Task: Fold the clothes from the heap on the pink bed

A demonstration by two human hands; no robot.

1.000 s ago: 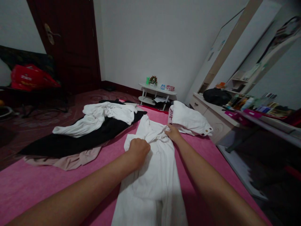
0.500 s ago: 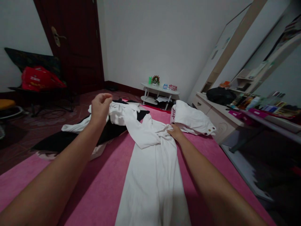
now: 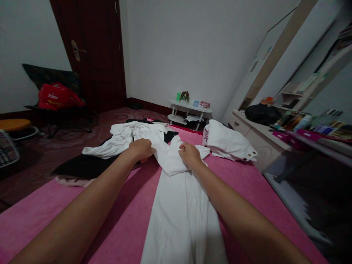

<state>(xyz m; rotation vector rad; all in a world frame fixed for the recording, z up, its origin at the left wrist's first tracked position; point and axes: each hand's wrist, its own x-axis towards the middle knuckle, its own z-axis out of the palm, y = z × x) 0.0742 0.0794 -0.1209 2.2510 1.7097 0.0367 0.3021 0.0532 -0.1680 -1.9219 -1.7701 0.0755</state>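
Observation:
A long white garment (image 3: pixel 176 212) lies lengthwise on the pink bed cover (image 3: pixel 118 227), its upper part bunched and a narrower piece folded across it. My left hand (image 3: pixel 142 149) is closed on the left edge of that folded white piece. On the other side, my right hand (image 3: pixel 190 154) pinches the same garment near its upper middle. Crumpled white cloth (image 3: pixel 121 135) lies just beyond my left hand, on top of black clothing (image 3: pixel 85 165). Whether this cloth belongs to the garment I hold, I cannot tell.
Folded white clothing (image 3: pixel 227 141) rests at the bed's far right. A low white table (image 3: pixel 189 107) stands by the wall. To the right is a cluttered dresser (image 3: pixel 247 126); at left are a chair with a red bag (image 3: pixel 59 96) and an orange-topped stool (image 3: pixel 15 125).
My left hand came down and right from above the cloth and took hold of the garment. My right hand shifted left along it. The view turned slightly left.

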